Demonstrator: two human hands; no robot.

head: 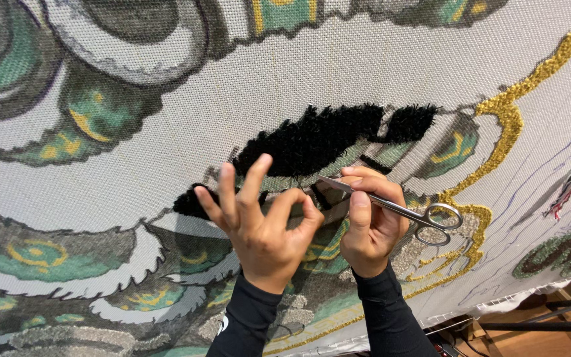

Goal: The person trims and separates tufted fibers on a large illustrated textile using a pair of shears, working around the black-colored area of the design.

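Note:
A large printed canvas stretches in front of me, with green, grey and gold patterns. A patch of black tufted yarn runs across its middle. My right hand is shut on small silver scissors, whose closed blades point left toward the black yarn's lower edge. My left hand is beside it, thumb and forefinger pinched together near the yarn, the other fingers spread; whether it holds a strand is too small to tell. Both arms wear black sleeves.
A gold tufted outline curves down the right side of the canvas. Loose red and white threads hang at the far right. Below the canvas's bottom edge, a wooden frame and dark bars show at the lower right.

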